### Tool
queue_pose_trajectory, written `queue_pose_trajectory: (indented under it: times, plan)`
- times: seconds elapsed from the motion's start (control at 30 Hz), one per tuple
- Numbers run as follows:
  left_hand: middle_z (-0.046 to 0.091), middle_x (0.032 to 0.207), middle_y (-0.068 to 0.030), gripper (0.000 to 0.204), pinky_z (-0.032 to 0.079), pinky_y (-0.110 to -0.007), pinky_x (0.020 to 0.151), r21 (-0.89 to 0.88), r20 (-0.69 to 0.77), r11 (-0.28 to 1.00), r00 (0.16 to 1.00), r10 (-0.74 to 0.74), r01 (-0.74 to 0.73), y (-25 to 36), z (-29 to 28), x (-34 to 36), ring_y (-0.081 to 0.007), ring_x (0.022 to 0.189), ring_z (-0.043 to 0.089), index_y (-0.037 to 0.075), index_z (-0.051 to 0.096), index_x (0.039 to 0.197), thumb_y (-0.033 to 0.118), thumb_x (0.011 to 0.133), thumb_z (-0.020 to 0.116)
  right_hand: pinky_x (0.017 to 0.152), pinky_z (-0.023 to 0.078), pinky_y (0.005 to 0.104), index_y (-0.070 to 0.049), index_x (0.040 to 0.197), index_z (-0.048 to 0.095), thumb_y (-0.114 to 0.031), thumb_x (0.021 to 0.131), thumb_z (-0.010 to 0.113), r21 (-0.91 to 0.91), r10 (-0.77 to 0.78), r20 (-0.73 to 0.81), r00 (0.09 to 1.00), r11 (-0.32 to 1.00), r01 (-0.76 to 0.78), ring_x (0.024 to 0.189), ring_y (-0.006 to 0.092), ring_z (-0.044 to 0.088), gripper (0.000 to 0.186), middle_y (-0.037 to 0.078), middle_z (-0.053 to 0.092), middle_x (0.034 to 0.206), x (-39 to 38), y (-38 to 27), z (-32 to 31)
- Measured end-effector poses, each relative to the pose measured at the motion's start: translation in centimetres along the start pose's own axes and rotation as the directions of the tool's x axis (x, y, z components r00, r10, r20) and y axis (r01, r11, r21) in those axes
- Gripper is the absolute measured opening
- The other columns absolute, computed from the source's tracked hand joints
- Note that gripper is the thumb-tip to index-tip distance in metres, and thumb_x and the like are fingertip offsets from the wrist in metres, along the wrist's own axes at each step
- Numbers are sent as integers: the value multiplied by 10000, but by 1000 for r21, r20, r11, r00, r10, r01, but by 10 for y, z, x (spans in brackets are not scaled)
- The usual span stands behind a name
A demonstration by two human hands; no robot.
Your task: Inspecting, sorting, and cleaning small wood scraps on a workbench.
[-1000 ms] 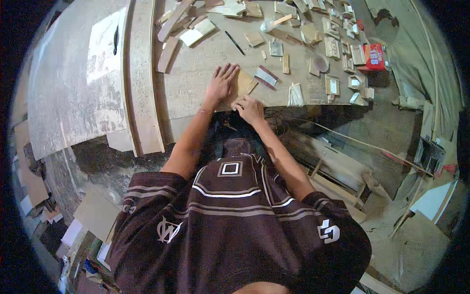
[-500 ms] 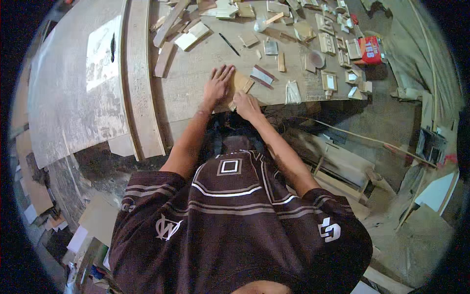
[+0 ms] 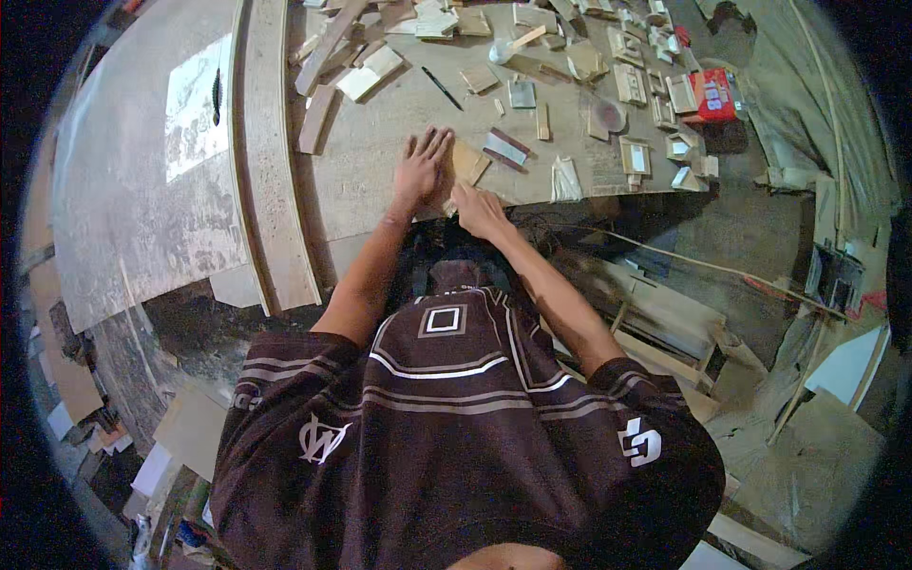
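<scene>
On the workbench's near edge, my left hand point(image 3: 421, 171) lies with fingers stretched over the left side of a flat tan wooden piece point(image 3: 471, 159). Below and to the right, my right hand point(image 3: 483, 215) has curled fingers pinched at that piece's near end; what exactly they grip is hidden. A dark-red piece with a pale middle band point(image 3: 505, 149) lies just right of the tan one. Further right is a crumpled pale cloth point(image 3: 564, 180). A slim black pen-like stick point(image 3: 442, 88) rests above my hands.
Long wooden strips point(image 3: 271, 161) run along the left of the workbench point(image 3: 351, 180). Many wood blocks point(image 3: 629, 81) and offcuts point(image 3: 370, 73) cover its back and right. A red box point(image 3: 712, 95) sits at the right edge. Boards and a long thin pole point(image 3: 665, 249) are below, right.
My left hand stays spread beside the tan piece. My right hand has shifted slightly at its near end, fingers still curled. The whole view has drifted a little.
</scene>
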State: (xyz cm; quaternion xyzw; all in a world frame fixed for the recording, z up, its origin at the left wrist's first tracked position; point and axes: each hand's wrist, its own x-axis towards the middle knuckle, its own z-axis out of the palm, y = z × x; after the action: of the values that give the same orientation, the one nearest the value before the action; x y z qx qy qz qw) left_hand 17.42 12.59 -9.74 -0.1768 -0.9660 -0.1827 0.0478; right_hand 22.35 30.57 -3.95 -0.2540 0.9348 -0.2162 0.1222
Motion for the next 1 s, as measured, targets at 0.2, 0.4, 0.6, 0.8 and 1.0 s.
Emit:
queue_pose_trajectory:
  times: [0.2,0.4,0.6,0.8,1.0]
  plan:
    - [284,1628,-6,658,172,-518,1213,-7,-1,1000,1000,-14,14,-3,2,-1,-245,1508,234,179,278,1573,252,943,451,737,483,521,-34,957,552,-161,913,507,94,-343,188,920,939,331,869,444,610,142,208,610,947,-22,-18,-19]
    - [300,1618,-29,673,164,-522,1218,-58,5,998,1000,9,-8,0,-11,0,-269,1499,250,161,281,1569,234,929,475,683,457,538,-28,893,609,-281,966,494,236,251,-188,950,950,-204,822,469,600,288,256,603,821,-34,47,-42]
    - [315,1610,-40,681,175,-530,1214,5,48,1000,999,6,-6,5,-15,4,-276,1495,260,149,283,1564,246,921,482,675,509,418,4,1043,649,-277,950,632,411,490,-663,567,870,-271,724,319,658,295,214,656,810,-12,118,-93]
    - [319,1608,-37,666,170,-525,1215,-15,42,1000,999,0,1,-1,-14,1,-271,1496,257,142,280,1564,244,933,466,754,536,459,-127,1016,745,-267,845,691,52,74,-100,992,996,-69,862,368,673,228,157,702,914,6,34,-54]
    - [299,1617,-21,685,168,-526,1215,1,26,1000,1000,16,-16,-3,-7,0,-257,1501,245,149,271,1569,229,928,498,742,556,444,-162,993,768,-226,868,647,92,42,-31,999,995,-39,858,330,682,186,97,679,954,-2,2,-14]
